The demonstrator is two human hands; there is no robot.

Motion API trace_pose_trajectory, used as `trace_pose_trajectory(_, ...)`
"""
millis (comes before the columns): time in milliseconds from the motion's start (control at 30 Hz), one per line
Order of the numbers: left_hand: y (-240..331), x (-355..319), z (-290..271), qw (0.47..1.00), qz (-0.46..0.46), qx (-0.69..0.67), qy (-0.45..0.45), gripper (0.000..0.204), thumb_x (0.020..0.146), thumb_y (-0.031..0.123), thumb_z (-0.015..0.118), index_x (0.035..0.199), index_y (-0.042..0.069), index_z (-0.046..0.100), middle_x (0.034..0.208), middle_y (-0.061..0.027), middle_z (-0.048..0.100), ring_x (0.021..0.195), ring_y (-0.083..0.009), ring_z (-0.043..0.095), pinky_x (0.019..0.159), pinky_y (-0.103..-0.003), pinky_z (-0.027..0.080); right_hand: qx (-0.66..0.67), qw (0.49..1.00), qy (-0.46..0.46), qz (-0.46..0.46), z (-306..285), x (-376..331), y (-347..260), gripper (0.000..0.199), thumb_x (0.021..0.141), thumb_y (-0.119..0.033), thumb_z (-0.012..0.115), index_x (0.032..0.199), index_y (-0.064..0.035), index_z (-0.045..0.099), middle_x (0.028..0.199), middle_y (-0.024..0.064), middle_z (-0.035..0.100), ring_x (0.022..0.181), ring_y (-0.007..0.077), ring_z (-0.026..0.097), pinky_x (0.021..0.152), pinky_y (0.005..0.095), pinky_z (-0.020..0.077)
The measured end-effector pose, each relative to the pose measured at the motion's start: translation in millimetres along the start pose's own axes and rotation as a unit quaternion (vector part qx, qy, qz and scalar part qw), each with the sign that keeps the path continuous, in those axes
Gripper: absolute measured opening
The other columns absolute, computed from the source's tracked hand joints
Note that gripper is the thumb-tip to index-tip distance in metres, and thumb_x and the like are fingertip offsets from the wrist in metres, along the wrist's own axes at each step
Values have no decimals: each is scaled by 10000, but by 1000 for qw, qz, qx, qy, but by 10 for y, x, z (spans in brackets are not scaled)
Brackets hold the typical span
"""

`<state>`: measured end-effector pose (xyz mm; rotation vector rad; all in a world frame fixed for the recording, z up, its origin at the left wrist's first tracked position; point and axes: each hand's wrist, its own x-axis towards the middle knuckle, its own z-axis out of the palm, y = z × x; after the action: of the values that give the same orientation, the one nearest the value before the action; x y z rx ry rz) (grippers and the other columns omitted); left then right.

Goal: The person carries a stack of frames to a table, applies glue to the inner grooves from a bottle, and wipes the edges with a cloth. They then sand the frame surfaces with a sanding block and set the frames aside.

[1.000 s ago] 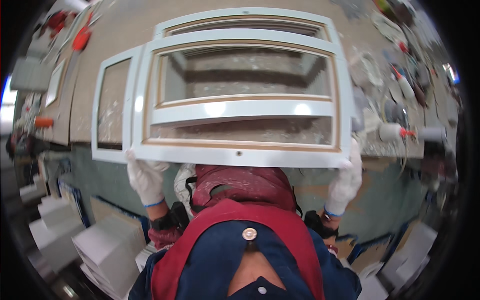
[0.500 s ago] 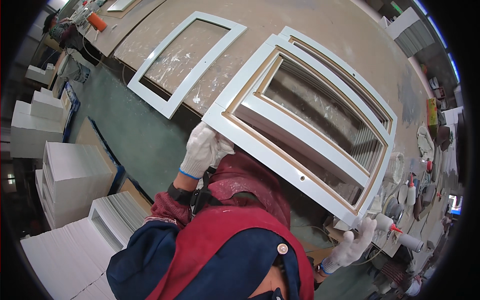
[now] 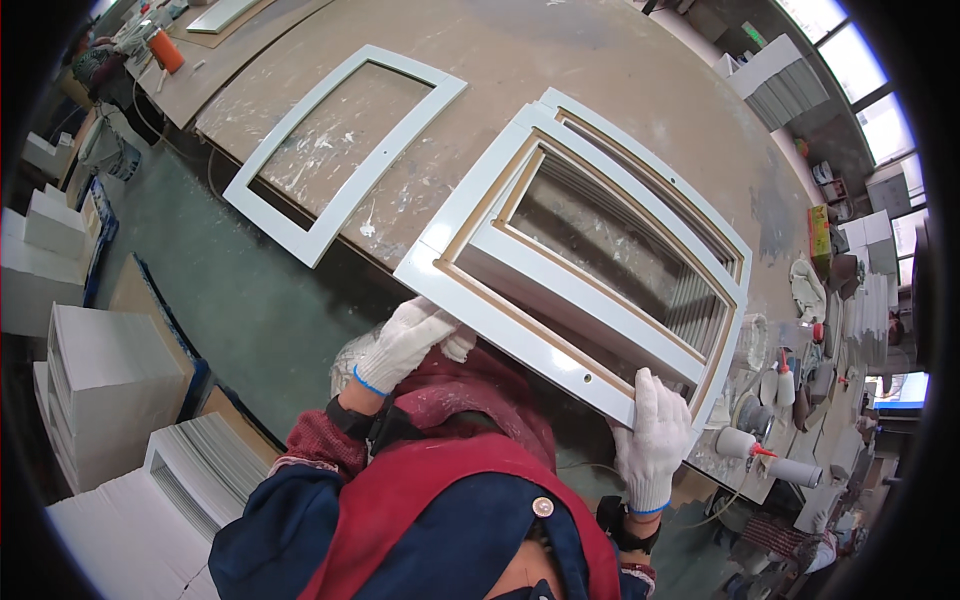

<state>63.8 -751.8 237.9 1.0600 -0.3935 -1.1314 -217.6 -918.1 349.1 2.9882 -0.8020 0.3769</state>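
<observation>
My left hand (image 3: 408,342), in a white knit glove, is closed by the near left edge of the top white door frame (image 3: 510,322). Whitish crumpled cloth (image 3: 347,362) shows beside and beneath that hand, partly hidden by it. My gloved right hand (image 3: 655,430) grips the near right corner of the same frame, fingers on top and thumb at the edge. This frame has a curved far side, a tan inner groove and a small hole in its near rail. It lies on a stack of similar frames (image 3: 690,310) on the table.
Another white frame (image 3: 350,215) lies flat at left, overhanging the edge of the paint-stained table (image 3: 560,60). Glue bottles with red tips (image 3: 785,385) and a white roll-like bottle (image 3: 735,442) crowd the right. White panel stacks (image 3: 125,365) stand on the floor at left.
My right hand has risen from beside the frame's corner and now grips it. My left hand has stayed near the frame's left edge, its fingers turned inward. The whole view has shifted slightly.
</observation>
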Motion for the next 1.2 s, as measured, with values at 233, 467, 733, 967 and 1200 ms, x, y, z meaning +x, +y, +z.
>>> trace_pose_trajectory(233,82,18,-32,999,-28,18,-20,329,976,260,590,1148,-19,596,857,-106,656,716,-167,630,658,-298,534,6,999,15,49,88,10,29,586,704,-30,660,1284,-48,577,955,132,620,878,331,589,808,446,451)
trace_pose_trajectory(467,207,-151,53,995,-5,6,-99,416,1001,243,546,1334,-5,533,842,-75,638,750,-137,589,696,-275,495,426,837,217,267,-358,-31,317,434,918,-136,667,1311,14,556,977,100,647,815,169,595,788,351,508)
trace_pose_trajectory(733,220,-345,260,979,-33,49,-197,535,984,325,554,1374,-33,480,927,-140,670,807,-190,644,713,-311,523,842,488,208,104,-151,-48,241,530,990,-322,566,1447,-142,367,972,24,626,815,182,601,824,486,515)
trace_pose_trajectory(967,202,-267,308,966,-86,90,-228,600,951,400,591,1325,-58,483,1029,-149,635,852,-191,642,743,-315,534,958,256,68,106,677,-65,-265,430,987,-269,577,1344,-87,421,1021,85,656,929,265,655,878,562,527)
trace_pose_trajectory(1200,203,-394,440,974,-104,26,-199,646,941,340,628,1399,-71,431,1115,-145,627,862,-168,629,715,-290,530,964,237,34,114,811,-40,-371,450,1008,-275,539,1385,-106,361,1050,74,651,958,247,663,836,494,553)
